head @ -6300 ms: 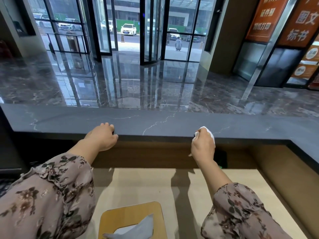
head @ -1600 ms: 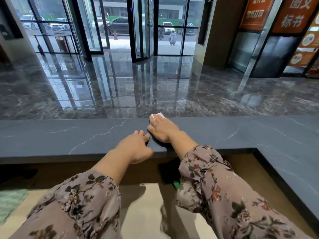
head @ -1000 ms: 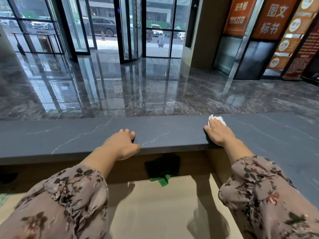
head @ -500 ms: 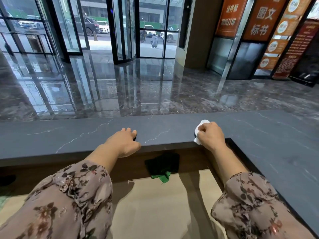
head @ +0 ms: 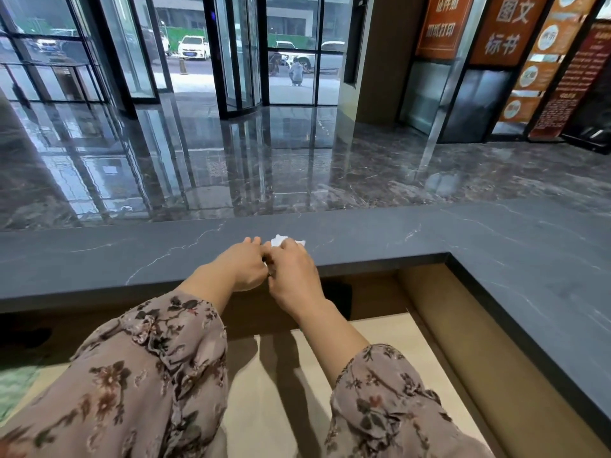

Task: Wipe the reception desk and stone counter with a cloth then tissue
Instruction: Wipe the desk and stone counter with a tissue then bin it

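Observation:
A dark grey stone counter (head: 380, 233) with white veins runs across the view and turns toward me on the right. My right hand (head: 292, 272) grips a small crumpled white tissue (head: 281, 241) on the counter near its front edge. My left hand (head: 243, 266) lies right beside it on the counter, fingers curled toward the tissue and touching the right hand; whether it holds the tissue is hidden. Below the counter lies the pale wooden reception desk (head: 390, 335).
A green patterned cloth (head: 13, 388) shows at the desk's left edge. A dark object (head: 340, 295) sits in shadow under the counter lip. Beyond the counter stretch a glossy marble lobby floor (head: 264, 160), glass doors and orange signs.
My right hand slid the tissue left along the counter until it met my left hand. The left hand moved slightly right. The view shifted a little.

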{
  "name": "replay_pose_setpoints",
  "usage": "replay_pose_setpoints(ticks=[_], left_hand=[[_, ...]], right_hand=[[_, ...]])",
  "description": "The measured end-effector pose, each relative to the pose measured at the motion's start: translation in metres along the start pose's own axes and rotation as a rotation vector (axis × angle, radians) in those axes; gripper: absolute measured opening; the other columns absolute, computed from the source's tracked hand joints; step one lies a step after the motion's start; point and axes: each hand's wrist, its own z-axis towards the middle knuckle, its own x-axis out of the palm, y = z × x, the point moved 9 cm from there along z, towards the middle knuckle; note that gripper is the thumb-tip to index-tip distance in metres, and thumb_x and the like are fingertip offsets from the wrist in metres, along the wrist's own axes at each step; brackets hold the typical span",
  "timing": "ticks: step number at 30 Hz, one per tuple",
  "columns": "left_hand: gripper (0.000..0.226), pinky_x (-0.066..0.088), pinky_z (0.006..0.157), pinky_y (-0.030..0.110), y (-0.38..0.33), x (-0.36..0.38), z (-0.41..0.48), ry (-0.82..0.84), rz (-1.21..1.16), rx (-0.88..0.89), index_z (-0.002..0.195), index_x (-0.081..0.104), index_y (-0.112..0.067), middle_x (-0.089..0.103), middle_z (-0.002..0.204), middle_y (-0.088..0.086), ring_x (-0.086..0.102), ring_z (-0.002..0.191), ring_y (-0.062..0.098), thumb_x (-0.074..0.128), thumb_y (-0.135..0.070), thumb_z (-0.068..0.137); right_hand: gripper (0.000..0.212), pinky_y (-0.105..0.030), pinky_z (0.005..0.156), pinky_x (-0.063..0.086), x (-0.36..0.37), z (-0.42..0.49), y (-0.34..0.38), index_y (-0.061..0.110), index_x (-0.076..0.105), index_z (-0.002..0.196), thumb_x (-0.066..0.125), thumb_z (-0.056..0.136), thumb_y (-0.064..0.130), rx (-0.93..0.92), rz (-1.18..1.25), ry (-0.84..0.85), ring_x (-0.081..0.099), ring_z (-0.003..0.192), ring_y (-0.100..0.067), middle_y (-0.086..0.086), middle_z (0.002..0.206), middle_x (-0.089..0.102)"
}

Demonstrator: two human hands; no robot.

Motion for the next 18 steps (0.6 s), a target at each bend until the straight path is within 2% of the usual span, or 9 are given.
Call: replay_pose_setpoints(ticks=[4, 8, 14, 18], left_hand=[[0.072, 0.018, 0.12, 0.041, 0.003, 0.004, -0.001, -0.012, 0.047, -0.029, 0.155, 0.011, -0.015, 0.005, 0.162, 0.007, 0.003, 0.149, 0.025, 0.045, -0.013, 0.091], [0.076, 0.023, 0.118, 0.042, 0.003, 0.004, -0.004, -0.015, 0.069, -0.038, 0.155, 0.008, -0.016, 0.005, 0.162, 0.006, 0.004, 0.149, 0.025, 0.045, -0.008, 0.09], [0.076, 0.021, 0.119, 0.041, 0.003, 0.004, -0.004, -0.03, 0.057, -0.042, 0.155, 0.009, -0.017, 0.004, 0.162, 0.005, 0.002, 0.15, 0.024, 0.044, -0.004, 0.089], [0.076, 0.019, 0.12, 0.04, 0.003, 0.004, -0.004, -0.041, 0.041, -0.049, 0.155, 0.009, -0.017, 0.004, 0.162, 0.005, 0.002, 0.15, 0.023, 0.043, -0.002, 0.088]], right_hand=[[0.015, -0.032, 0.076, 0.04, -0.011, -0.006, -0.016, 0.01, 0.058, 0.102, 0.057, 0.088, 0.005, -0.036, -0.055, -0.016, 0.047, 0.104, -0.026, -0.008, 0.11, 0.051], [0.008, -0.029, 0.072, 0.035, -0.036, -0.013, -0.069, 0.013, 0.054, 0.09, 0.056, 0.086, 0.005, 0.018, -0.122, -0.061, 0.047, 0.101, -0.026, -0.007, 0.105, 0.052], [0.011, -0.033, 0.069, 0.038, -0.086, -0.026, -0.163, 0.007, 0.059, 0.092, 0.056, 0.083, 0.002, 0.202, -0.233, -0.125, 0.048, 0.1, -0.03, -0.01, 0.103, 0.053], [0.016, -0.036, 0.073, 0.04, -0.115, -0.03, -0.207, 0.006, 0.059, 0.096, 0.054, 0.083, -0.002, 0.315, -0.31, -0.134, 0.047, 0.102, -0.033, -0.013, 0.106, 0.053]])
